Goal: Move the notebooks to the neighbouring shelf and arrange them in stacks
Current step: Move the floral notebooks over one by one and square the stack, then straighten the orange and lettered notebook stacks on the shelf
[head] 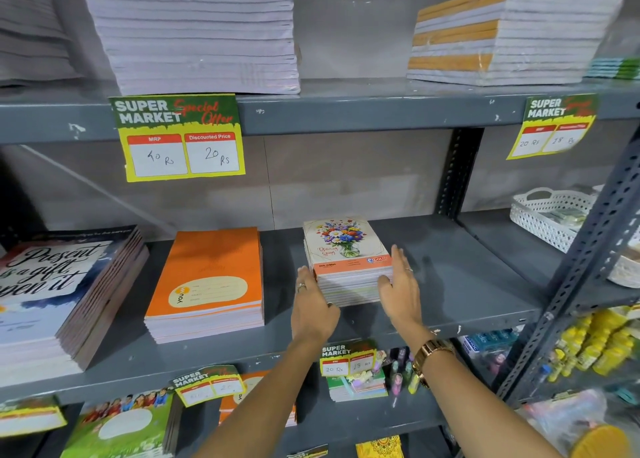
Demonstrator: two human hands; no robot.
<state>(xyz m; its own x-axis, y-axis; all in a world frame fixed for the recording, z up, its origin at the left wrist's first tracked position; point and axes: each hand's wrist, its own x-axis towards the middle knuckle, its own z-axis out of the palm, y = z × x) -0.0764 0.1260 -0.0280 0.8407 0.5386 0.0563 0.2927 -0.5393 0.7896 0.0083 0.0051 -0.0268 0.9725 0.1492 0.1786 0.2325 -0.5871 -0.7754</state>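
A small stack of notebooks with a flower-bouquet cover (346, 253) stands on the grey middle shelf (467, 284). My left hand (311, 305) lies flat against the stack's left side, fingers straight. My right hand (401, 284) is flat against its right side, thumb at the front edge. Both palms press the stack's sides; neither hand has lifted it. To the left lie an orange notebook stack (207, 281) and a taller stack with a "Present is a gift" cover (59, 295).
The upper shelf holds tall notebook piles (194, 31) and a wrapped pile (502, 35). Price tags (180, 137) hang from the shelf edges. A white perforated basket (550, 215) sits on the neighbouring shelf at right, behind a slotted upright (595, 246). Lower shelves carry more notebooks and bottles.
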